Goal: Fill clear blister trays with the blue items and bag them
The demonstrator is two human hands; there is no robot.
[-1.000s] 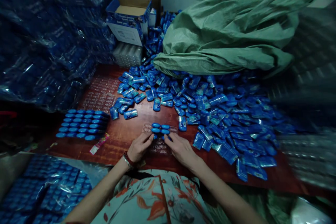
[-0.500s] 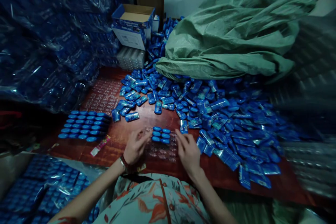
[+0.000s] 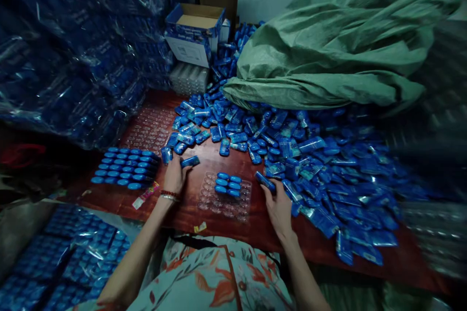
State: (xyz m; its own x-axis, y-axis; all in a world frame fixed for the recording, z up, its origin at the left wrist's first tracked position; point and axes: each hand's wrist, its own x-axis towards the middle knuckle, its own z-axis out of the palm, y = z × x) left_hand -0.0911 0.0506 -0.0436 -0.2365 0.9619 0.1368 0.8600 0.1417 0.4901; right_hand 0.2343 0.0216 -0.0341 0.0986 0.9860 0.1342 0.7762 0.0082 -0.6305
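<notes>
A clear plastic tray (image 3: 226, 208) lies on the red-brown table before me, with several blue oval pieces (image 3: 228, 184) standing in its middle. To its left, my left hand (image 3: 175, 175) has its fingers closed on a blue packet (image 3: 190, 161) near the edge of the loose pile. On the right side of the tray, my right hand (image 3: 278, 199) grips another blue packet (image 3: 264, 181) between thumb and fingers. Its tilted end points toward the tray. Many loose blue packets (image 3: 310, 145) spread behind and to the right.
Rows of blue pieces (image 3: 126, 168) stand at left, before more clear trays (image 3: 151, 126). An open box (image 3: 195, 34) sits at the back on stacked trays (image 3: 189, 77). A green sack (image 3: 328, 58) covers part of the pile. Wrapped blue stacks (image 3: 65, 58) rise at far left.
Both hands have left the clear tray. My left moved left and forward and took hold of a packet; my right moved right and took one too. The view has shifted slightly.
</notes>
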